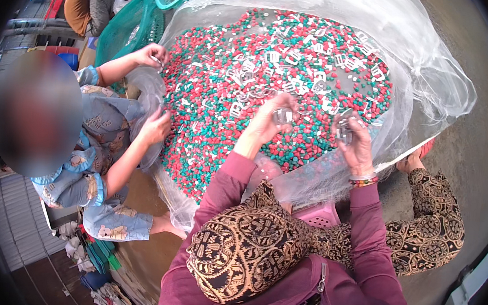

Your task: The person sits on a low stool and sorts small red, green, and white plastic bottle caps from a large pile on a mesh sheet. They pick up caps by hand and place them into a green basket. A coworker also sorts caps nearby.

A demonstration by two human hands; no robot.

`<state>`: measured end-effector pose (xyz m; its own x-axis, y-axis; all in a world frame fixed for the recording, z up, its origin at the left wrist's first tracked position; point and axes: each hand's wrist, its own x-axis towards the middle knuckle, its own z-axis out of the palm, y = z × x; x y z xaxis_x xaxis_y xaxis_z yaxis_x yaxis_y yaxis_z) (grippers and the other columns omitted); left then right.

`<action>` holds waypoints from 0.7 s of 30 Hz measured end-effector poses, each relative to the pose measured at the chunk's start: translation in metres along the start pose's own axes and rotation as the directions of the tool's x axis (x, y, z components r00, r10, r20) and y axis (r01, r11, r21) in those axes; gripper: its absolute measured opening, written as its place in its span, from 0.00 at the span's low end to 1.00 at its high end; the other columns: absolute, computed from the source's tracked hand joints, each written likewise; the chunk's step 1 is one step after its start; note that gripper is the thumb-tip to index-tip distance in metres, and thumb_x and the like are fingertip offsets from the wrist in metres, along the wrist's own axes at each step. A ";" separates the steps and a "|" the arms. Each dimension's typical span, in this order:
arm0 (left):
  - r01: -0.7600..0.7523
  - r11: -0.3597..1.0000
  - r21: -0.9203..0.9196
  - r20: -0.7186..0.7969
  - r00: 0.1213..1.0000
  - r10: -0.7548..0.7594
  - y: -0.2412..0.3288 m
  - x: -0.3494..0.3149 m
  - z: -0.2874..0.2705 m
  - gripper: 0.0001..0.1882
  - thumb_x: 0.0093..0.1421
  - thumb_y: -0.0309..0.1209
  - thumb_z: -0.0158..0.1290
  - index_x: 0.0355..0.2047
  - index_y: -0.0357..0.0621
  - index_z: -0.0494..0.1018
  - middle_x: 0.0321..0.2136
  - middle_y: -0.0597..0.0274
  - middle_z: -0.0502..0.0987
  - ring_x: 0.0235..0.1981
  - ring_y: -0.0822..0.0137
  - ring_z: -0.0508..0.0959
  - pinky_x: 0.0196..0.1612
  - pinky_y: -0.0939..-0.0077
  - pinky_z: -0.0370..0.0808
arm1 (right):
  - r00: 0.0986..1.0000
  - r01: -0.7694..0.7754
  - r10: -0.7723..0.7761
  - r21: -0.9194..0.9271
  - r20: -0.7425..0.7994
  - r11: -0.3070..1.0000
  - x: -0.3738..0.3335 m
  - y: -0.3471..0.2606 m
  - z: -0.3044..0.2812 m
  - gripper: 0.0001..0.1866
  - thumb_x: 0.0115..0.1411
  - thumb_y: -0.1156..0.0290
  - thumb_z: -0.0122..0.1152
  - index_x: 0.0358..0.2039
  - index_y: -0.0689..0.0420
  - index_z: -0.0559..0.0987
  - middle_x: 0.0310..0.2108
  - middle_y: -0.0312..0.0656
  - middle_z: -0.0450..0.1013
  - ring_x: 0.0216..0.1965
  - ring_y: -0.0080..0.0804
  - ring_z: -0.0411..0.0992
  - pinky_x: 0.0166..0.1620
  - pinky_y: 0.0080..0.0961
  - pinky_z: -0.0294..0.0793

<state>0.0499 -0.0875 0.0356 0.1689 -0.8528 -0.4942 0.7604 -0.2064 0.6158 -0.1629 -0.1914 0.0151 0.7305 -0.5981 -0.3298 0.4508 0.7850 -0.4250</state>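
Note:
A wide pile of small red, green and white plastic pieces (216, 132) lies on a sheet of whitish mesh (432, 58). Scattered over it are several clear and white slotted plastic parts (272, 57). My left hand (270, 117), above the near middle of the pile, has its fingers closed on a clear plastic part (282, 116). To its right, over the near right edge, my right hand (356, 142) grips another clear slotted plastic part (344, 130). The two hands are apart, and the exact shape of each held part is partly hidden by fingers.
At the left a co-worker in a blue patterned outfit (117, 112) reaches both hands to the pile's edge. Green plastic baskets (106, 36) stand at the far left. Another person in orange-brown (86, 2) crouches beyond. A pink stool (317, 216) is near my legs.

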 end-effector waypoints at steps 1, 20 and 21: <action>-0.026 0.943 0.331 0.069 0.998 0.004 -0.013 0.019 0.001 0.12 0.56 0.39 0.56 0.35 0.46 0.69 0.27 0.63 0.71 0.28 0.70 0.73 0.17 0.84 0.65 | 0.999 0.047 -0.047 -0.012 -0.020 0.999 -0.001 -0.011 -0.014 0.09 0.57 0.67 0.56 0.38 0.53 0.72 0.34 0.45 0.73 0.29 0.31 0.75 0.12 0.13 0.65; -0.155 0.985 0.082 -0.019 0.987 0.157 0.053 -0.018 -0.029 0.07 0.63 0.34 0.48 0.34 0.45 0.68 0.19 0.73 0.61 0.18 0.81 0.58 0.13 0.93 0.51 | 0.999 -0.001 -0.031 -0.710 -0.033 0.704 0.082 -0.023 0.002 0.11 0.53 0.74 0.62 0.38 0.58 0.75 0.21 0.37 0.74 0.19 0.19 0.71 0.17 0.15 0.65; -0.155 0.983 0.103 -0.012 0.988 0.157 0.054 -0.020 -0.035 0.11 0.64 0.38 0.46 0.30 0.44 0.66 0.21 0.72 0.58 0.20 0.80 0.58 0.13 0.91 0.54 | 0.996 0.049 -0.090 -0.822 -0.003 0.567 0.098 -0.017 -0.008 0.13 0.52 0.73 0.62 0.40 0.58 0.76 0.22 0.37 0.74 0.18 0.19 0.70 0.19 0.16 0.66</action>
<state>0.1088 -0.0646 0.0575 0.2937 -0.8686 -0.3992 0.6566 -0.1202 0.7446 -0.1028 -0.2651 -0.0164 0.6856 -0.6667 -0.2924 -0.1307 0.2824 -0.9504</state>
